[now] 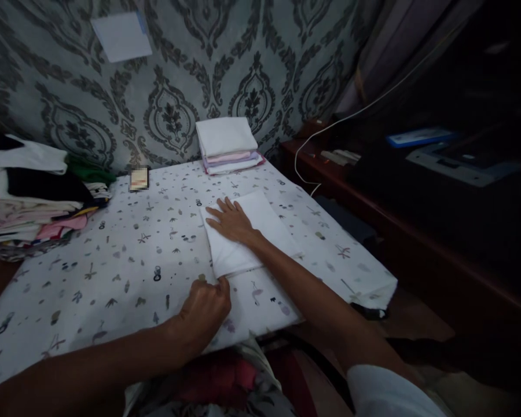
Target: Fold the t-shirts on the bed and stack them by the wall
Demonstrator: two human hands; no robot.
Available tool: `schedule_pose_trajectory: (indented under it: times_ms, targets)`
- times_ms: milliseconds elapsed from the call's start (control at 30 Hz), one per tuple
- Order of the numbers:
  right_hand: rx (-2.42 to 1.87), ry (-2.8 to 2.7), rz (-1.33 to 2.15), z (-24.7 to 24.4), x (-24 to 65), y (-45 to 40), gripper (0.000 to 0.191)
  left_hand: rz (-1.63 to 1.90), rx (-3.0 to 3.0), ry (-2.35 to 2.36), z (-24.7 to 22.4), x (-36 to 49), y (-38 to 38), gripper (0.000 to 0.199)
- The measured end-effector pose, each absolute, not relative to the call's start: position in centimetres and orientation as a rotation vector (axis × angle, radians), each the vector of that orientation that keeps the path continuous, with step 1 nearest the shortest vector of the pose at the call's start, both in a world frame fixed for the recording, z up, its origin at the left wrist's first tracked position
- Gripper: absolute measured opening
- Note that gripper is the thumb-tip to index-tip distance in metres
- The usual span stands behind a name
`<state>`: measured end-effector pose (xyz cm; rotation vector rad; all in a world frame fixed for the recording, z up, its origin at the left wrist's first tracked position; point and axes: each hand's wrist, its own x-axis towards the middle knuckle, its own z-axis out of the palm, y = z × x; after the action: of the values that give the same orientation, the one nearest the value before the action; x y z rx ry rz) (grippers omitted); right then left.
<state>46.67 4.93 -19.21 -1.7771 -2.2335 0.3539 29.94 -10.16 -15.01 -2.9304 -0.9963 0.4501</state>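
we have a plain white, roughly rectangular folded cloth [234, 255] lying flat on the white table cover printed with small scattered motifs [130, 243], toward the near right part of the surface. to work it well, we would judge that an even, light press from the palm does more than a hard push, since faint creases run over the cloth near its left side. we do best to sweep outward from the middle, to keep the layers that show along the near edge lined up, and to draw the near left corner straight without dragging the cover beneath it.

our right hand [232, 222] is spread, palm down on the upper left part of the cloth, fingers fanned toward its far left edge. the right forearm slants across the cloth's near right side, with a pale sleeve [382, 388] showing low at the right. our left hand [206, 307] is curled, knuckles up, right at the near left corner; its fingertips are mostly hidden, so we cannot tell whether it pinches the corner or only rests against it. the left forearm reaches in low from the left, over the table's near edge.

beyond the cloth, near the patterned wall, sits a neat stack of folded white, pink and lilac cloths [230, 145].
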Motion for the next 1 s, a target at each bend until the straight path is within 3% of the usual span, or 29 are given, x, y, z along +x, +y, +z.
schedule_pose_trajectory:
  times_ms: [100,167,267,333,500,700,833,1000]
  targets:
    - [-1.718,-2.204,0.410,-18.9,46.8,4.7,0.055,0.524,-2.969,-0.954,-12.5,29.9,-9.3,0.039]
    - [-1.642,-2.146,0.408,-18.6,47.2,4.4,0.051,0.223,-3.076,-0.994,-11.3,30.2,-8.0,0.022]
    - [-1.663,-2.051,0.327,-18.4,48.2,3.1,0.050,-0.429,-3.179,-1.126,-12.1,31.2,-4.9,0.036]
    - [-1.782,-2.043,0.271,-18.5,49.1,1.8,0.051,-0.616,-3.232,-1.201,-14.3,31.8,-2.5,0.047]
    - [-1.931,-2.115,0.199,-19.1,50.4,-1.1,0.054,-0.217,-3.160,-1.512,-18.9,32.2,4.0,0.075]
    - [-1.964,-2.117,0.265,-18.8,50.4,-1.6,0.055,0.080,-2.863,-1.843,-17.7,31.7,10.2,0.082]
    - [-1.968,-2.148,0.319,-17.9,51.3,-0.2,0.052,0.021,-2.818,-1.863,-17.7,32.0,7.8,0.083]
    - [-1.918,-2.254,0.348,-17.0,53.6,4.6,0.050,-0.124,-3.062,-1.542,-18.9,30.7,-0.2,0.096]
